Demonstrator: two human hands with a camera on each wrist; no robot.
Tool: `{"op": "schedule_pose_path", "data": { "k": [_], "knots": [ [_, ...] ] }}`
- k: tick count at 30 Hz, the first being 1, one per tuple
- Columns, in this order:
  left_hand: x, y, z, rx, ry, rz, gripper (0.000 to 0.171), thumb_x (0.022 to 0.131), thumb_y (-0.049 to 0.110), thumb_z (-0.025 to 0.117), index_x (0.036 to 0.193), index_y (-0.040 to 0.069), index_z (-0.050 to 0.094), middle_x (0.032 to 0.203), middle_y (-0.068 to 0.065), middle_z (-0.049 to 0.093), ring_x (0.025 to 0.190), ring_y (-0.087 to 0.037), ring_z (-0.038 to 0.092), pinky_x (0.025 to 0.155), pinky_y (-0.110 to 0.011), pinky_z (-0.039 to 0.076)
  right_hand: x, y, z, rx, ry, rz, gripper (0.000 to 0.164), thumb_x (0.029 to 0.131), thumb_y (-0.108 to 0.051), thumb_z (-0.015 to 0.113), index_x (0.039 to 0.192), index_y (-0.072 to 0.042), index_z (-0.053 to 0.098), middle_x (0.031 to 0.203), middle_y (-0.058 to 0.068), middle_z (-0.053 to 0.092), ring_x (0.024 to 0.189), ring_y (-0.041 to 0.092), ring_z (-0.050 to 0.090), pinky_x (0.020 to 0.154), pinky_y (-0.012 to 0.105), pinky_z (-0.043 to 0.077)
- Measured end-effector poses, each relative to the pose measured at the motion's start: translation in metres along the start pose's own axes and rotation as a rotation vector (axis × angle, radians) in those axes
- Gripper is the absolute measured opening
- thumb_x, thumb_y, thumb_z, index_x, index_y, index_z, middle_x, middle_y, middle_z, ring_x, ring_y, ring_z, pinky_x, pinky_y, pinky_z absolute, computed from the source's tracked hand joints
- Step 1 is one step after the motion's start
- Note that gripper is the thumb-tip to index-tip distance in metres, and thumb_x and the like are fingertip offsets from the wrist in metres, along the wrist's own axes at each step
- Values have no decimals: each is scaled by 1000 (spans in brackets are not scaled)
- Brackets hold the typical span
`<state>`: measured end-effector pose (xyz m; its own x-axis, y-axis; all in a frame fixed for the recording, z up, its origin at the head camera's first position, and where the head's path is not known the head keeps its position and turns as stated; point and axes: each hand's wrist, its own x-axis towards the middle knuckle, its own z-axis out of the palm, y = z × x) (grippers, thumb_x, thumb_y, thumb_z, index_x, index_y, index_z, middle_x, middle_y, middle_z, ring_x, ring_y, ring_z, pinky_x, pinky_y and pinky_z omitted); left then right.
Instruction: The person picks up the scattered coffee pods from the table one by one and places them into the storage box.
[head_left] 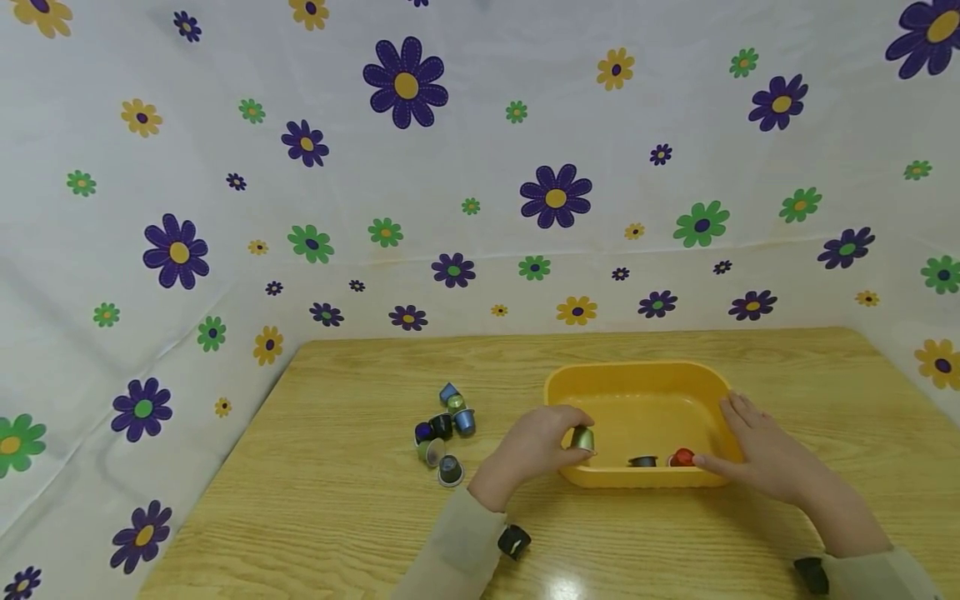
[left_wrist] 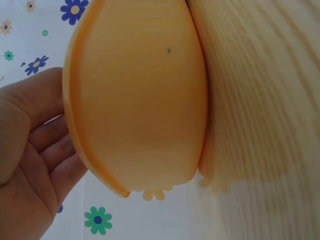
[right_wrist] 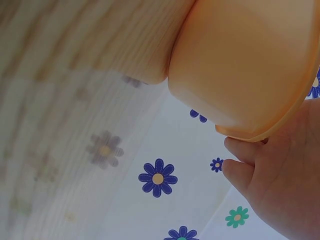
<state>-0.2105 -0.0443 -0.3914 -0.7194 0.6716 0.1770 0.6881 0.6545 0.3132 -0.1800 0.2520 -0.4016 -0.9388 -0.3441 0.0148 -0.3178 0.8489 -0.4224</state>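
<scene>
My left hand reaches over the left end of a yellow plastic tray, pinching a green coffee capsule between thumb and fingers. In the left wrist view the tray's outer wall hides that capsule. My right hand rests on the tray's right end, its fingers along the rim and its thumb across the near right corner. Close to that thumb tip, a red coffee capsule lies in the tray. A dark capsule lies to its left, partly hidden by the front wall.
Left of the tray, several loose capsules lie in a group on the wooden table, among them a blue one, a black one and a dark grey one. A flower-printed white cloth hangs behind the table and at its sides.
</scene>
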Motion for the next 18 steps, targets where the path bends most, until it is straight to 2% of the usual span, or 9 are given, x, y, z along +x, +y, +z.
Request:
{"op": "schedule_pose_path", "data": {
  "k": [18],
  "knots": [
    [-2,5,-4,36,11,26,37,80,28,66,111,9,60,103,2,62,88,-8,57,73,-16,44,1,1,1,-12,11,1,94,81,-52,55,132,18,17,136,37,10,125,47,9,99,57,7]
  ]
}}
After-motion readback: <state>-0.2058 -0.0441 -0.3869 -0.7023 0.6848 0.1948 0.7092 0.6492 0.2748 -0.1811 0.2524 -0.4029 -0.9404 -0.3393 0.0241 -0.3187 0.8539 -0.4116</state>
